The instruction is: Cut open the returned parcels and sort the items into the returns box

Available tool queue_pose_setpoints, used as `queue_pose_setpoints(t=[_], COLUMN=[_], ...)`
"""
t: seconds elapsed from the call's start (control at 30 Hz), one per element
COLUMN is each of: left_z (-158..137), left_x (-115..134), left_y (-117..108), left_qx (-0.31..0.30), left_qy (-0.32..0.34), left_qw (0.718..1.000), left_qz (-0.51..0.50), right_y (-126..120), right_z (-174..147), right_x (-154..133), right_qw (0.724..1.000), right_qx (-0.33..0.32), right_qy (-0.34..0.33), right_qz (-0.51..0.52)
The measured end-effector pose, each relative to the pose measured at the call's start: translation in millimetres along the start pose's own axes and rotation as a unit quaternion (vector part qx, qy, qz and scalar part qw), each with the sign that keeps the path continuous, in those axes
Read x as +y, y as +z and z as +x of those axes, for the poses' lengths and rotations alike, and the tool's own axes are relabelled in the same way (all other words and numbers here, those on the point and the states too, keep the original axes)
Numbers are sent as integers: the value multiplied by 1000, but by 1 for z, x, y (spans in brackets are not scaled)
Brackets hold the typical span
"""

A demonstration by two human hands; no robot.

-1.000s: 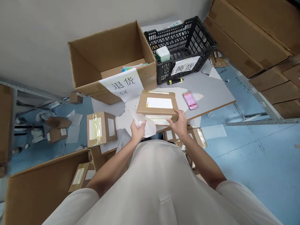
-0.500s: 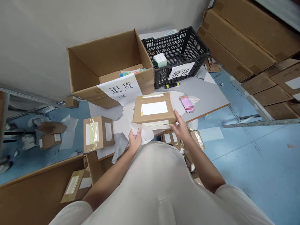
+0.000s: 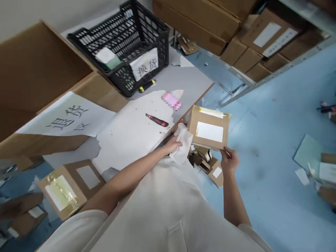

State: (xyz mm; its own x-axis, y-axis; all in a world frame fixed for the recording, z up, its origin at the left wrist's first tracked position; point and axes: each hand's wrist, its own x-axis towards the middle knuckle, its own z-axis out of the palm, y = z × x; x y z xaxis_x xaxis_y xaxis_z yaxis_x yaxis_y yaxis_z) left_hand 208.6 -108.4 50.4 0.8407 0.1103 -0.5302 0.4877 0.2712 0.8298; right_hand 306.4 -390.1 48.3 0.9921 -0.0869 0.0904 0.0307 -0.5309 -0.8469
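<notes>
My right hand (image 3: 229, 159) pinches the lower right corner of a flat cardboard box (image 3: 210, 131), which has a white label and yellowish tape along its edges. The box hangs off the table's right side, above the floor. Crumpled in my left hand (image 3: 173, 145) is a thin white sheet (image 3: 183, 143); its closed fingers are just left of the box. On the white-covered table (image 3: 118, 133) lies a red and black utility knife (image 3: 156, 120). A pixelated pink item (image 3: 172, 100) rests beyond it.
A black plastic crate (image 3: 126, 45) and a large open carton (image 3: 63, 98) with a paper sign stand at the back. A taped box (image 3: 73, 185) sits at the left. Opened cartons (image 3: 210, 162) lie on the floor below. Shelves of boxes (image 3: 265, 35) are at upper right.
The flat box has moved right, off the table, in my right hand. My left hand has carried the white sheet along. The utility knife has come into sight. My view has swung right.
</notes>
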Motion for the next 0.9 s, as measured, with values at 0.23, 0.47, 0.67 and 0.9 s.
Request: queue_pose_setpoints(t=[0.23, 0.47, 0.67, 0.9], left_z=[88, 66, -6, -170], left_x=[-13, -25, -32, -74], left_y=[76, 44, -33, -115], left_qx=[-122, -117, 105, 547], left_qy=[-60, -22, 77, 125], left_qw=[975, 971, 991, 814], left_qz=[176, 209, 16, -154], right_y=[-33, -7, 76, 246], right_z=[-28, -25, 22, 16], right_x=[64, 75, 18, -124], right_qw=[976, 978, 988, 899], right_qx=[92, 14, -146, -390], right_qy=[124, 162, 56, -192], right_qz=[-154, -131, -12, 55])
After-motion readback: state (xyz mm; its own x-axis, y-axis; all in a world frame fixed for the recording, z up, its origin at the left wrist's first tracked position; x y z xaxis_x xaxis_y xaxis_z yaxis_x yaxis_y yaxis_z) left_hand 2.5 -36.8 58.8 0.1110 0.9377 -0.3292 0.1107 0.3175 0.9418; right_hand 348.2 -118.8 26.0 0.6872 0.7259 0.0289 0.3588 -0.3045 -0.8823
